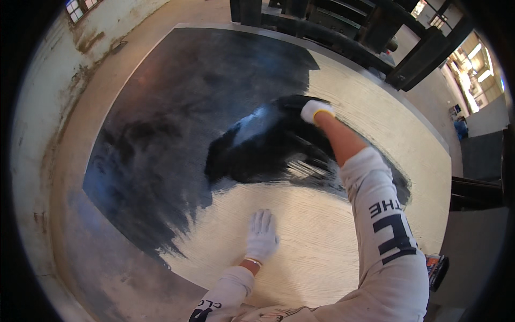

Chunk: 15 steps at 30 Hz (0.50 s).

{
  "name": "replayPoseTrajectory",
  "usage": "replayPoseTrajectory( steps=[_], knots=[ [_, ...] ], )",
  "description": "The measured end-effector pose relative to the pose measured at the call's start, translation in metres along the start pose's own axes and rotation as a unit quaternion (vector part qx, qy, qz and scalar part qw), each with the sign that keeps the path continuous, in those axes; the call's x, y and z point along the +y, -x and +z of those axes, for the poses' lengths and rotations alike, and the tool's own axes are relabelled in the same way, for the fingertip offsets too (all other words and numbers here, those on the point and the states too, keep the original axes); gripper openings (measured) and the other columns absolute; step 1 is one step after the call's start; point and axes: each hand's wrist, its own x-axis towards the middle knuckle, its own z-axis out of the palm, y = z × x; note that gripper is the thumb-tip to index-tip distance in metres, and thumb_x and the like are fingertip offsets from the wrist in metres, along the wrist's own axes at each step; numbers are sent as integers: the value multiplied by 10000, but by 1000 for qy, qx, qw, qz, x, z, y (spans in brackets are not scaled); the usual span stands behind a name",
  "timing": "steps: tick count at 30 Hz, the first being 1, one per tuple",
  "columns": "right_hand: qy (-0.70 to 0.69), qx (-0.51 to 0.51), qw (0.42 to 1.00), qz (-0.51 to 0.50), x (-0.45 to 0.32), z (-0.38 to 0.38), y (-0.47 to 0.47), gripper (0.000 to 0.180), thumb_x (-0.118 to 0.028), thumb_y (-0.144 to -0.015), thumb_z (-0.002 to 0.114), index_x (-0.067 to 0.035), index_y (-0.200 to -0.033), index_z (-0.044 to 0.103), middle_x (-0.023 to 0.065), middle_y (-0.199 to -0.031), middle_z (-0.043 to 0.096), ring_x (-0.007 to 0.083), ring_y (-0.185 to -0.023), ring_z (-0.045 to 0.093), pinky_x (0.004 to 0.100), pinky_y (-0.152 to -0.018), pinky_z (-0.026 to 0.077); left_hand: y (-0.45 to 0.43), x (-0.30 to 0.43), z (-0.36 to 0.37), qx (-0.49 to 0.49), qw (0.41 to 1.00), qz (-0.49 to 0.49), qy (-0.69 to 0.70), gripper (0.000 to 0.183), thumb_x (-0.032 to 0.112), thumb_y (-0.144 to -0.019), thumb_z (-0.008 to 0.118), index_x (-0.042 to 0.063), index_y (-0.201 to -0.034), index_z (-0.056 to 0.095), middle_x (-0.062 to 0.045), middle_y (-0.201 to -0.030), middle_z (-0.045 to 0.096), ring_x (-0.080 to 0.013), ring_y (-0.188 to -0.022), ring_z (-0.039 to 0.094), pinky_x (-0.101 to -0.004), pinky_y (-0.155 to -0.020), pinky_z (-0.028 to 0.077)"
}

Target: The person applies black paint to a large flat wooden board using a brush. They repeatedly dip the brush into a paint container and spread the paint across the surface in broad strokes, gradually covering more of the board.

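Observation:
A large pale board (305, 225) with a streaky surface lies before me. Glossy wet black paint (257, 157) covers its middle, and a duller dark coat spreads over the left and far parts. My right hand (317, 111), in a white glove with a yellow cuff, is at the far edge of the wet patch. Its fingers merge with a black shape there; whether that is a pad, a cloth or stained fingertips is unclear. Palm down, my left hand (262, 237) in a white glove rests on the bare pale surface, holding nothing.
Beyond the board's far edge stands a dark metal frame machine (322, 24). A stained wall (44, 120) runs along the left, past a strip of concrete floor (132, 277). Dark panels (483, 157) are at the right, with a small box (436, 269) by the board's near right side.

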Motion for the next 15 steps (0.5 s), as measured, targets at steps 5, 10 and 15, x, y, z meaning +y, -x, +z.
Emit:
replayPoseTrajectory(
  steps=[5, 10, 15],
  knots=[
    [-10, -65, 998, -17, -9, -11, -8, 425, -246, -945, 556, -106, -1279, 777, 167, -1357, 733, 395, -1291, 681, 485, -1019, 556, -7, 2, -1, 1, 1000, 6, 3, 680, 210, -809, 692, -66, -1409, 528, -262, -1533, 481, -475, -1475, 405, -620, -1254, 297],
    [-45, 4, 997, -61, -42, 2, 13, 433, -250, -953, 545, -53, -1264, 774, 212, -1336, 729, 410, -1294, 673, 484, -1062, 540, -2, -7, -1, 20, 1000, 1, 3, 681, 188, -807, 688, -72, -1411, 514, -264, -1534, 478, -480, -1470, 407, -621, -1254, 298],
    [-3, -15, 999, -40, 26, 0, -2, 404, -243, -963, 529, -63, -1214, 790, 208, -1303, 741, 396, -1242, 701, 477, -1001, 568, -5, 3, 0, 2, 999, 3, 33, 656, 182, -800, 690, -73, -1386, 539, -265, -1529, 478, -483, -1475, 394, -616, -1261, 285]
  ],
)
